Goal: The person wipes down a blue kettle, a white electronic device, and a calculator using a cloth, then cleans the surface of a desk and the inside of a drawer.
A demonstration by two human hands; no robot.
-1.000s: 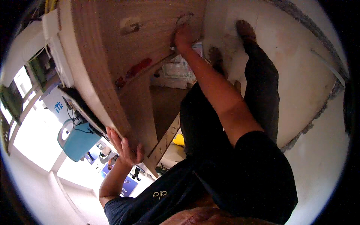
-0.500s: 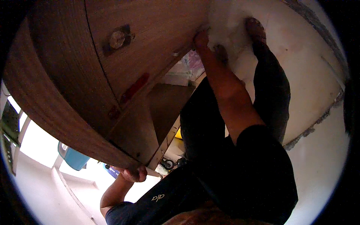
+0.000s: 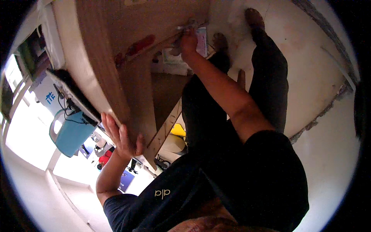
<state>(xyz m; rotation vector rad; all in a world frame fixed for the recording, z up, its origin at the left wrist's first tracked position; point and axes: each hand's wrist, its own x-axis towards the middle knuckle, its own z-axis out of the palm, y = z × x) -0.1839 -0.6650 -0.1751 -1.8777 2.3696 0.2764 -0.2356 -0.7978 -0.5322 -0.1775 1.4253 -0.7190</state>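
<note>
My left hand (image 3: 123, 137) lies with outstretched fingers against the rounded edge of a wooden desk (image 3: 94, 73). It holds nothing. My right hand (image 3: 188, 41) reaches below the wooden front panel, beside a pale printed packet (image 3: 201, 40) and other light items in the open space under the desk. Its fingers look curled around something, but dim light and the hand itself hide what it is. A red strip (image 3: 141, 44) runs along the panel to the left of my right hand.
On the desk top lie a dark flat device (image 3: 73, 92) and black cables (image 3: 65, 101). Beyond it stands a teal plastic thing with a handle-like opening (image 3: 71, 133). A yellow object (image 3: 178, 130) sits low behind the desk's side. My legs and feet are at the right.
My view has shifted, bringing the desk top into sight. My left hand has gone from gripping the edge to lying flat on it. My right hand has moved left, beneath the panel.
</note>
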